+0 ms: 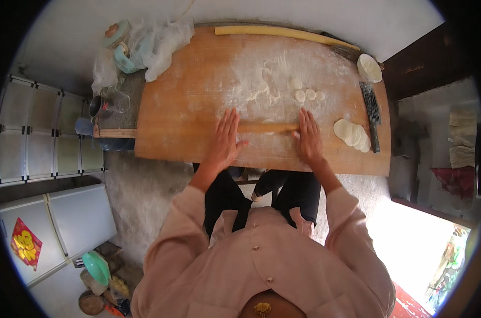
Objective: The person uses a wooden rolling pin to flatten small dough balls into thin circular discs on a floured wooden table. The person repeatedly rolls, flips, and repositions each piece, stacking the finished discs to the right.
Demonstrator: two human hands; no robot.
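Note:
A wooden rolling pin (268, 127) lies across the front part of a floured wooden board (177, 119). My left hand (225, 137) rests flat on its left end, fingers extended. At the right end is my right hand (309, 137), also flat, fingers pointing away from me. Under the middle of the pin a thin dough round (268, 121) shows partly. Beyond my right hand sit several small dough pieces (310, 94). To its right, flat dough wrappers (352, 134) overlap in a row.
A cleaver (371, 115) with a black handle lies near the board's right edge, below a white bowl (369, 68). A long yellow pole (280, 32) and a brush (344, 51) lie along the back. Plastic bags (161, 47) bunch at the back left.

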